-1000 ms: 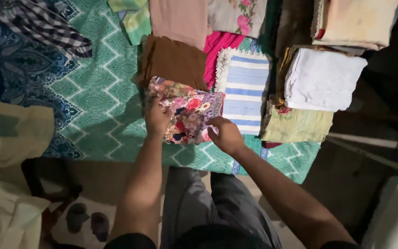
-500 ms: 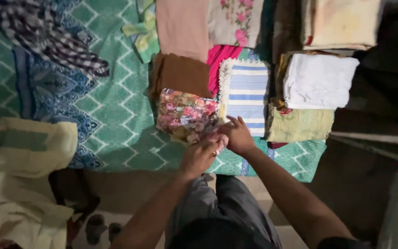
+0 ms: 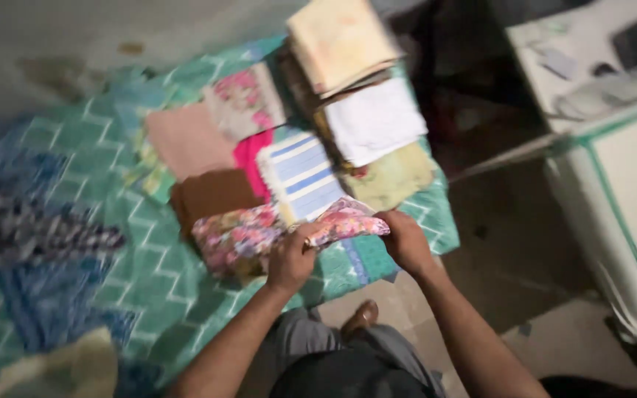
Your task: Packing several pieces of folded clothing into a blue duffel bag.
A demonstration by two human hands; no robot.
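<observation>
The folded floral cloth [image 3: 259,232] lies at the near edge of the green patterned bedspread [image 3: 149,273], just in front of a brown folded cloth [image 3: 211,193] and a blue-striped towel [image 3: 300,175]. The left hand [image 3: 289,262] and right hand [image 3: 405,239], forearms angled inward, each pinch a pink flap of it, lifted between them.

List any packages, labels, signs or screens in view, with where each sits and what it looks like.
None show clearly: no package, label, sign or screen.
The hands, left hand and right hand, hold a pink floral cloth.
Folded cloths lie on a green patterned spread.
Blurred flat things lie on a white unit, upper right; too blurred to tell.
</observation>
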